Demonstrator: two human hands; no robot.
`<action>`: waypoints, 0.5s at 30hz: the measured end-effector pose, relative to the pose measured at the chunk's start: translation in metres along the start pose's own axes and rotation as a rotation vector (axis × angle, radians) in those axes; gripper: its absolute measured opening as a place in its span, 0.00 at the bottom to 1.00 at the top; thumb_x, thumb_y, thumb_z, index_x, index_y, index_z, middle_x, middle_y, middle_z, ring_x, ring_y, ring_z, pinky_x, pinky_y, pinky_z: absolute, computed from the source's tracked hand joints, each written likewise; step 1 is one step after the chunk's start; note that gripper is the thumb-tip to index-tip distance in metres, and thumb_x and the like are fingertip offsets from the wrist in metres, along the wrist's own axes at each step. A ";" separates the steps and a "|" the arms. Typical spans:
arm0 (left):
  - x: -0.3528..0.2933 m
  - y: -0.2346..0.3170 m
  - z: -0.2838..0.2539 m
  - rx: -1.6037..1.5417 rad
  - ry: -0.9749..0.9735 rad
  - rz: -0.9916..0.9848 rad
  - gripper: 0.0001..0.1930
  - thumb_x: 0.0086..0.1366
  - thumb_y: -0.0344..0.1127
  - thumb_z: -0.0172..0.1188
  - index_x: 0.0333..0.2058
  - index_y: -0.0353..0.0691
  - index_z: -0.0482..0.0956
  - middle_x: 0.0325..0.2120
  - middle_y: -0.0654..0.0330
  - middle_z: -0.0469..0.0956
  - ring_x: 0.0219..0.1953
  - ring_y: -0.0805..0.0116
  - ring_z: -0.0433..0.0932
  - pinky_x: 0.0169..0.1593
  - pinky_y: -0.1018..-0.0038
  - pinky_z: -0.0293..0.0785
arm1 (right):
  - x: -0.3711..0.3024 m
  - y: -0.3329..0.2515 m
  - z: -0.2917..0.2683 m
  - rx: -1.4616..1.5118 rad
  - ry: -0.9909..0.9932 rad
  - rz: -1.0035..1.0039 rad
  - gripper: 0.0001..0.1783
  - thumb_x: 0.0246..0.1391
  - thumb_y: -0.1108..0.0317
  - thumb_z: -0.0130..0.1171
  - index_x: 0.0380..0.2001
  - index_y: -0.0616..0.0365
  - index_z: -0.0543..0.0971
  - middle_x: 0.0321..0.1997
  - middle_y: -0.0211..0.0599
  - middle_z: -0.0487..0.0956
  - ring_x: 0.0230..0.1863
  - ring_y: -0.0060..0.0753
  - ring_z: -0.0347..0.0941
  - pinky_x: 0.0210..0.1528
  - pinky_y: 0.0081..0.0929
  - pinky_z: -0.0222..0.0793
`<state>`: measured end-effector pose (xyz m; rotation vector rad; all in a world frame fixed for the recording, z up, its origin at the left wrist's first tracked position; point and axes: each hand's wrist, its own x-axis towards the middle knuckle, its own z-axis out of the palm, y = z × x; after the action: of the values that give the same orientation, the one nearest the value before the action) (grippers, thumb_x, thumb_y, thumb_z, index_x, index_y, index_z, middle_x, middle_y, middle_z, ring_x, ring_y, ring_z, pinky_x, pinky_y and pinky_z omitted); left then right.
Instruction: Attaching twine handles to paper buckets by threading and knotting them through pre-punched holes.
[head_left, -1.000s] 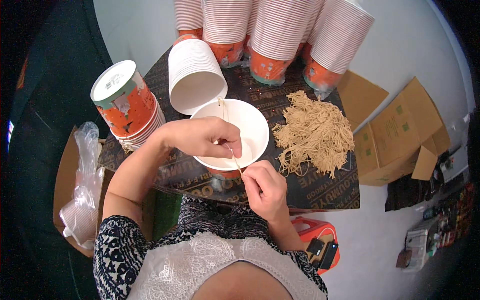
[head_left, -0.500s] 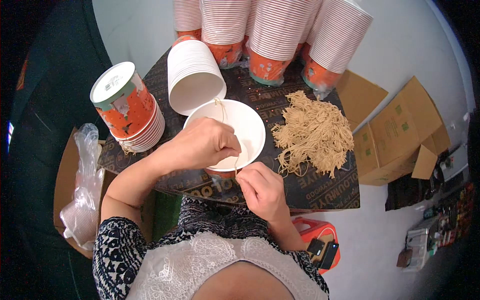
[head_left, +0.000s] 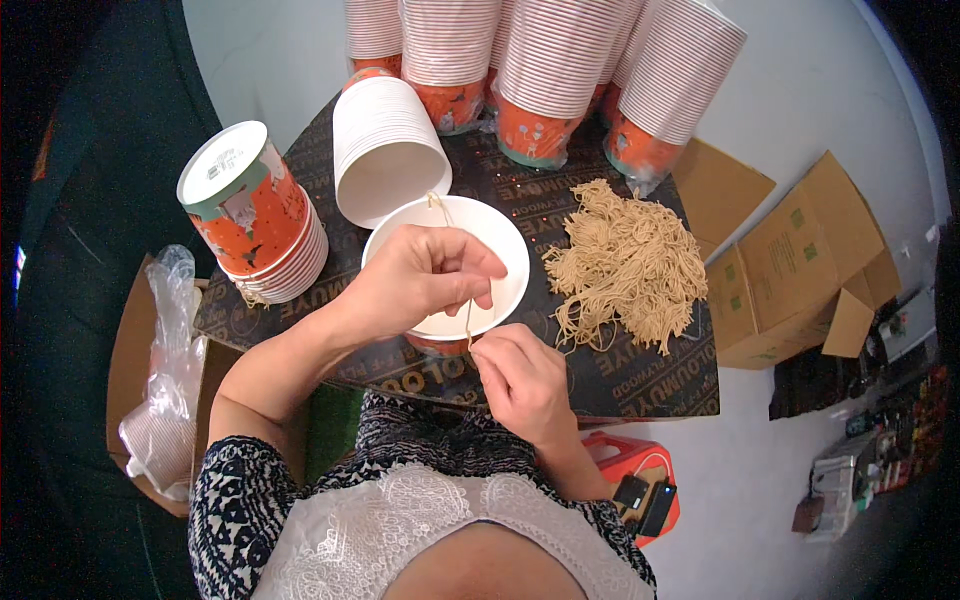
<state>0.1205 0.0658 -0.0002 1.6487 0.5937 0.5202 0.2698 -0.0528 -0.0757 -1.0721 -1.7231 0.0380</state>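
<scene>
A white-lined paper bucket [head_left: 505, 245] stands upright at the front of the dark table, its orange outside showing low at the front. A tan cord loop [head_left: 437, 205] hangs at its far rim. Over its mouth is my left hand [head_left: 425, 280], thumb and fingers curled together, index finger reaching forward. From beneath those fingers a thin tan cord [head_left: 470, 318] runs down to the near rim. There my right hand [head_left: 522, 380] pinches the cord, just outside the bucket. The exact grip of my left fingertips is partly hidden.
A heap of tan cords [head_left: 630, 265] lies right of the bucket. Nested white buckets [head_left: 392, 140] rest on their side behind it; an upside-down orange stack [head_left: 255, 215] stands left. Tall wrapped stacks [head_left: 560, 70] line the back. Cardboard boxes [head_left: 800, 270] sit beyond the table's right edge.
My left hand has turned and lifted slightly, its index finger now stretched forward. More cord shows between the two hands. My right hand stays at the near rim.
</scene>
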 end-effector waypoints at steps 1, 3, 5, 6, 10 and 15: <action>-0.001 -0.001 -0.001 0.015 -0.025 0.047 0.15 0.62 0.21 0.58 0.49 0.32 0.75 0.27 0.62 0.81 0.29 0.77 0.78 0.34 0.79 0.74 | -0.001 0.000 0.000 -0.029 0.023 -0.014 0.09 0.47 0.81 0.64 0.33 0.61 0.78 0.34 0.41 0.76 0.30 0.42 0.77 0.31 0.33 0.73; -0.005 -0.009 -0.003 0.213 -0.044 0.213 0.18 0.62 0.20 0.56 0.52 0.33 0.71 0.27 0.62 0.79 0.30 0.73 0.78 0.36 0.76 0.74 | -0.003 0.000 0.003 -0.055 0.046 -0.028 0.10 0.47 0.79 0.65 0.34 0.61 0.78 0.38 0.41 0.75 0.32 0.41 0.77 0.33 0.34 0.74; -0.007 -0.005 -0.003 0.512 -0.109 0.414 0.22 0.61 0.17 0.52 0.54 0.38 0.66 0.27 0.59 0.77 0.32 0.62 0.80 0.41 0.69 0.75 | -0.004 0.001 0.009 -0.006 0.190 0.042 0.10 0.48 0.81 0.65 0.35 0.63 0.78 0.44 0.44 0.73 0.31 0.37 0.76 0.32 0.31 0.74; -0.008 -0.003 -0.003 0.510 -0.112 0.414 0.22 0.61 0.17 0.52 0.54 0.38 0.66 0.27 0.59 0.77 0.32 0.62 0.80 0.41 0.69 0.75 | -0.002 0.001 0.007 -0.016 0.177 0.016 0.09 0.49 0.82 0.63 0.35 0.64 0.77 0.52 0.50 0.72 0.31 0.33 0.76 0.32 0.28 0.73; -0.010 -0.002 -0.005 0.535 -0.210 0.506 0.23 0.61 0.19 0.53 0.55 0.39 0.66 0.31 0.58 0.77 0.37 0.59 0.79 0.43 0.68 0.75 | 0.003 0.002 0.007 0.001 0.181 -0.004 0.08 0.50 0.82 0.62 0.35 0.64 0.77 0.53 0.51 0.74 0.32 0.34 0.76 0.32 0.27 0.73; -0.010 -0.010 -0.005 0.550 -0.191 0.596 0.23 0.61 0.20 0.55 0.55 0.39 0.67 0.32 0.57 0.78 0.40 0.57 0.79 0.46 0.66 0.75 | 0.001 0.002 0.012 0.133 0.164 0.086 0.08 0.51 0.82 0.62 0.35 0.63 0.75 0.47 0.50 0.78 0.33 0.38 0.78 0.32 0.28 0.74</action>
<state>0.1090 0.0645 -0.0090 2.3887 0.0841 0.6501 0.2617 -0.0455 -0.0810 -1.0214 -1.5062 0.1146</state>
